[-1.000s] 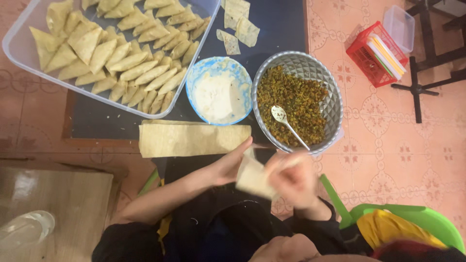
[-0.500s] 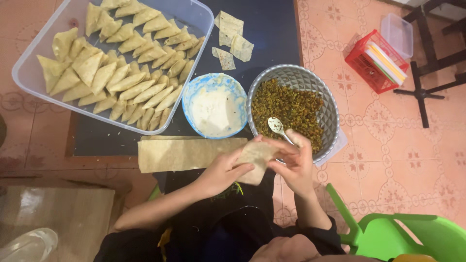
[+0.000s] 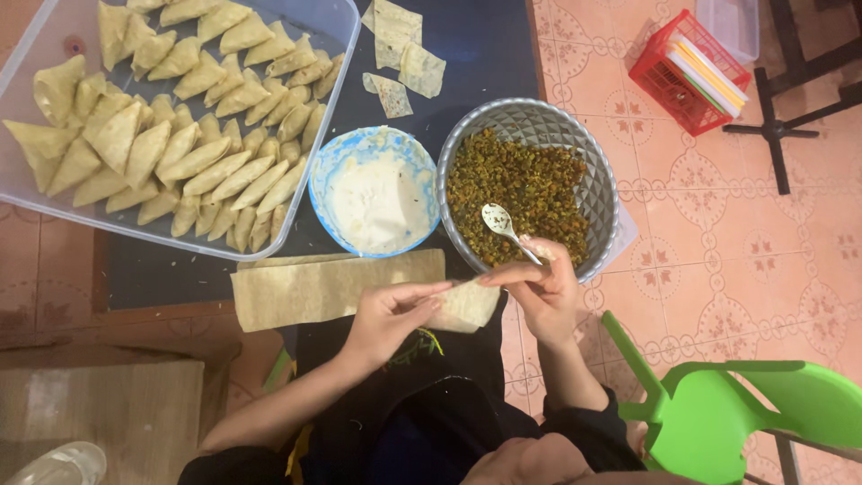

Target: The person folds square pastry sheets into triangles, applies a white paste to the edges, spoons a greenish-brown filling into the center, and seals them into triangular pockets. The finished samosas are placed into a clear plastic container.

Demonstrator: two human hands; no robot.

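Both hands pinch one folded pastry cone [image 3: 467, 304] right by the grey filling bowl [image 3: 530, 184]. The left hand [image 3: 388, 314] has its grip clamped on the cone's edge so the pocket stays open. The right hand [image 3: 539, 286] grips the other side and the spoon [image 3: 508, 230] handle, its scoop in the filling.

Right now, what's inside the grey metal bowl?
The grey metal bowl holds a green-brown chopped filling and a white spoon, handle near the right hand. The bowl's bottom is covered by filling.
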